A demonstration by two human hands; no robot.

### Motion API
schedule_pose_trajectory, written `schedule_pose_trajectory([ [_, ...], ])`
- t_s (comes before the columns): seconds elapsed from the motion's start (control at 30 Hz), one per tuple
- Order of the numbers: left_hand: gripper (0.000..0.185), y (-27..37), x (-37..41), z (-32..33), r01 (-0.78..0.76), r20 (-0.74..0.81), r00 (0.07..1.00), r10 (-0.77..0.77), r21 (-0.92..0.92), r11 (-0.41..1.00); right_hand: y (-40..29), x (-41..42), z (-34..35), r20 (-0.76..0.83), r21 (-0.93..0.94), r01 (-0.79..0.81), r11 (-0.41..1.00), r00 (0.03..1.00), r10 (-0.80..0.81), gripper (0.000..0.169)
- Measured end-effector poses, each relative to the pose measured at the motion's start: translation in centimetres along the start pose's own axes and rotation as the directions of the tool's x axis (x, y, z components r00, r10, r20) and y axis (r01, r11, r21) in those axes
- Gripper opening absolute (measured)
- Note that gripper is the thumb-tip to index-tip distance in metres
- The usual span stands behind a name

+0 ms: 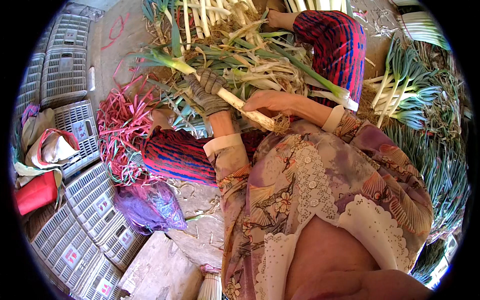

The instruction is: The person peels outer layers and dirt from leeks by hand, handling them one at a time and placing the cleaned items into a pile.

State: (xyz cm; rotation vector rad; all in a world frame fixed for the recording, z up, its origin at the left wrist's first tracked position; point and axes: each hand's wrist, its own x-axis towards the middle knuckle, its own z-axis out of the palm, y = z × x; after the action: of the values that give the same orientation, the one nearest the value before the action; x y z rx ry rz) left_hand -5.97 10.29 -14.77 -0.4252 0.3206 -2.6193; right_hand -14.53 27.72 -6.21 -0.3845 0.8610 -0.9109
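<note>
My left hand (pixel 208 90), in a dirty knitted glove, is closed around the shaft of a leek (pixel 233 99). The leek slants across my lap, its green top at the upper left and its roots towards my body. Near the root end, my bare right hand (pixel 268 102) pinches the white shaft between thumb and fingers; some fingers are hidden. Beneath and beyond both hands lies a heap of loose leek leaves and peeled skins (pixel 262 73). Another green leek stalk (pixel 315 75) rests across the heap towards my right knee.
White-shafted leeks (pixel 202 18) lie ahead. More leeks (pixel 397 90) are piled at right. Red plastic strips (pixel 123 127) and a purple plastic bag (pixel 150 206) lie at left, beside stacked plastic crates (pixel 90 195). A wooden block (pixel 161 266) stands at lower left.
</note>
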Motion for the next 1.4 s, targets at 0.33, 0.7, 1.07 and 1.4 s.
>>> schedule_pose_trajectory([
  [0.33,0.031,3.4,-1.7,-0.5,-0.125,-0.353,0.898,0.262,0.367,0.922,-0.2,-0.6,-1.2,-0.072,-0.698,0.066,0.713,0.984,-0.161,0.034],
  [0.7,0.036,1.8,-1.5,1.3,-0.055,-0.536,0.363,0.762,0.804,0.592,1.4,-2.9,-0.9,-0.181,-0.851,0.111,0.513,0.855,-0.486,0.033],
  [1.07,0.034,5.7,-2.6,-3.9,-0.202,-0.343,0.906,0.249,0.167,0.965,-1.0,-4.5,-2.0,-0.169,-0.82,0.115,0.561,0.887,-0.43,0.036],
  [1.4,0.045,5.0,-2.0,-4.5,-0.06,-0.054,0.995,0.081,0.319,0.946,-5.7,5.2,-1.8,-0.199,-0.854,0.242,0.461,0.666,-0.719,0.025],
])
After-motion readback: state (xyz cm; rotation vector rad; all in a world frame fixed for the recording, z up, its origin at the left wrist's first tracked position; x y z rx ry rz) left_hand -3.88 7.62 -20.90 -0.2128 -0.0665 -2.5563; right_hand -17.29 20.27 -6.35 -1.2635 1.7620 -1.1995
